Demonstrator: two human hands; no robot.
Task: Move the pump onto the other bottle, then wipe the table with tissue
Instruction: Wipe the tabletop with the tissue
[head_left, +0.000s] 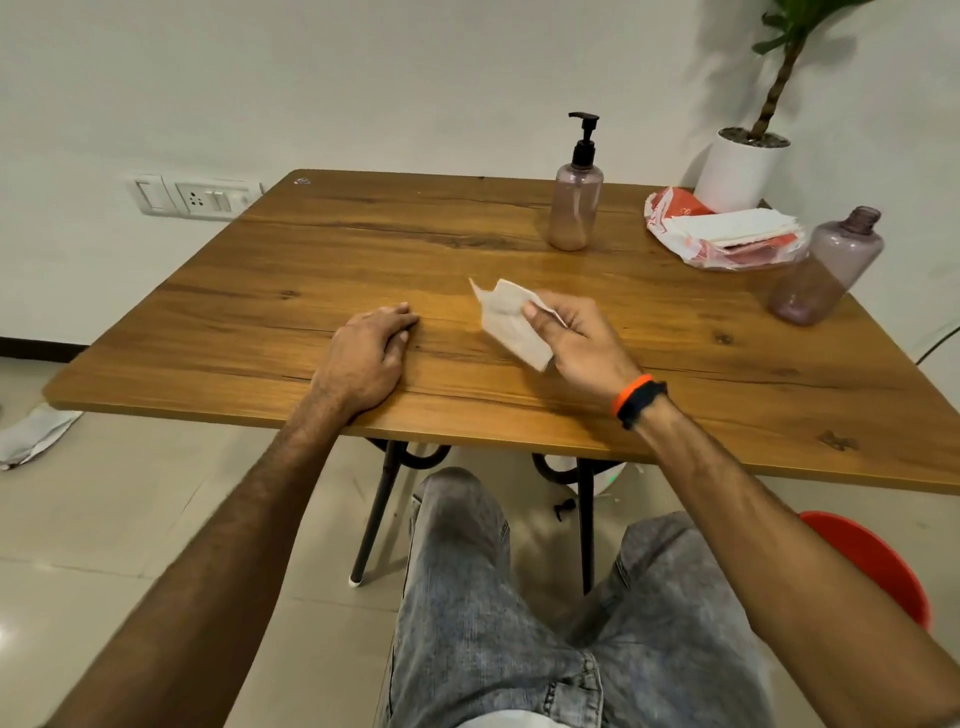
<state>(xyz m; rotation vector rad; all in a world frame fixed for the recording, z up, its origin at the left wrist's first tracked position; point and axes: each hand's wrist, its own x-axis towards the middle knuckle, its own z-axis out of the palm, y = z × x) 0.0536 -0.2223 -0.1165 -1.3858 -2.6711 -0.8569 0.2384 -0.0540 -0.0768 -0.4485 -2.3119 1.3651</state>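
STEP: wiping; pump (584, 136) seated on bottle (575, 210) at 1 o'clock | HANDS: our right hand (576, 343) pinches tissue (511, 325) at centre, left hand (366, 358) flat on surface (311, 260) | NEXT: we judge tissue must be pressed down and swept.

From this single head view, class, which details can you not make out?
- Bottle with the pump: any liquid inside, tinted plastic too hazy.
- Tissue pack: printed text too small.
- Red object, lower right: mostly behind the right arm.
- Tissue in the right hand: part hidden under the fingers.
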